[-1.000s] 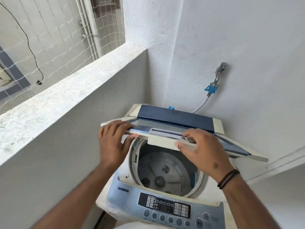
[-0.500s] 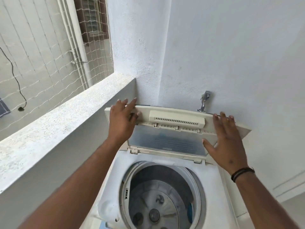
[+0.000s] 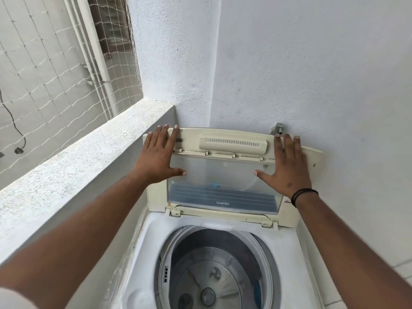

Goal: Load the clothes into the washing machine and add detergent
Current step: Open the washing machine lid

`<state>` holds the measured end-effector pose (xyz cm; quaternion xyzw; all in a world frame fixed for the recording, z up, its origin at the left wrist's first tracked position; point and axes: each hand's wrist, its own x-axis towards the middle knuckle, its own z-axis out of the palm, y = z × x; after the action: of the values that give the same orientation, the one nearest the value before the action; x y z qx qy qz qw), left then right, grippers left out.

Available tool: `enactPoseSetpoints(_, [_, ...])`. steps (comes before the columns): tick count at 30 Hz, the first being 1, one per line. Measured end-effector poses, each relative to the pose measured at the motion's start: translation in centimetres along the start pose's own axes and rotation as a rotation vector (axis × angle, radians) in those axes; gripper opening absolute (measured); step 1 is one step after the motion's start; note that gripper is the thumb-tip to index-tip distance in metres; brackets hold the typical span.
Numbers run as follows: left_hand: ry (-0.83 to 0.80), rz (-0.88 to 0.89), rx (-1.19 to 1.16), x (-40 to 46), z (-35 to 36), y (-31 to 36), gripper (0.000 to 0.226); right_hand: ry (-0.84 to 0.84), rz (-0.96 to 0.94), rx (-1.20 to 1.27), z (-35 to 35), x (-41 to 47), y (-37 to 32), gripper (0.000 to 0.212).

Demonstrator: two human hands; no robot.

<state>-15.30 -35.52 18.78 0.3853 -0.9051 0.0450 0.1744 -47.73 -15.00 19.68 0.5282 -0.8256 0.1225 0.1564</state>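
Note:
A white top-loading washing machine (image 3: 287,259) stands in the corner. Its folding lid (image 3: 223,175), cream with a clear window, stands upright against the back wall. My left hand (image 3: 159,157) presses flat on the lid's left side, fingers straight and spread. My right hand (image 3: 286,168) presses flat on the lid's right side, a dark band on its wrist. Below them the drum (image 3: 214,273) lies open, and only its grey pulsator shows inside. No clothes or detergent are in view.
A low speckled parapet wall (image 3: 73,172) runs close along the machine's left side, with netting and a white pipe (image 3: 98,61) beyond it. A metal tap (image 3: 278,128) juts from the white wall just behind the lid's top right edge.
The lid has swung from half-raised and folded to upright against the wall. Both hands went from gripping its front edge to lying flat on its inner face. The view moved closer over the drum.

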Motion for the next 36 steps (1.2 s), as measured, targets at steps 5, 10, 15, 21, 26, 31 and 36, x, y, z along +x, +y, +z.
enactPoseSetpoints(5, [-0.077, -0.033, 0.061, 1.2, 0.9, 0.2, 0.142, -0.057, 0.006, 0.014, 1.2, 2.4, 0.3, 0.124])
enactPoseSetpoints(10, [-0.091, -0.086, 0.073, 2.0, 2.1, 0.7, 0.144, -0.08, 0.01, 0.003, 2.3, 3.5, 0.2, 0.131])
enactPoseSetpoints(15, [-0.082, -0.129, 0.075, 2.3, 2.9, 1.1, 0.14, -0.074, 0.025, -0.019, 3.2, 3.7, 0.2, 0.136])
enactPoseSetpoints(21, [-0.053, -0.125, 0.038, 1.9, 2.5, 1.1, 0.132, -0.013, -0.02, 0.042, 2.9, 3.0, 1.1, 0.119])
enactPoseSetpoints(26, [0.027, -0.119, -0.002, -0.7, 2.8, 0.9, 0.122, 0.103, 0.037, 0.045, 3.7, -0.4, 1.6, 0.106])
enactPoseSetpoints(31, [0.002, -0.166, -0.071, -4.5, 4.6, 1.6, 0.117, 0.133, 0.18, 0.147, 5.8, -5.2, 2.4, 0.114])
enactPoseSetpoints(36, [-0.095, -0.21, -0.085, -7.7, 7.3, 2.1, 0.113, 0.012, 0.182, 0.232, 8.5, -8.5, 2.9, 0.12])
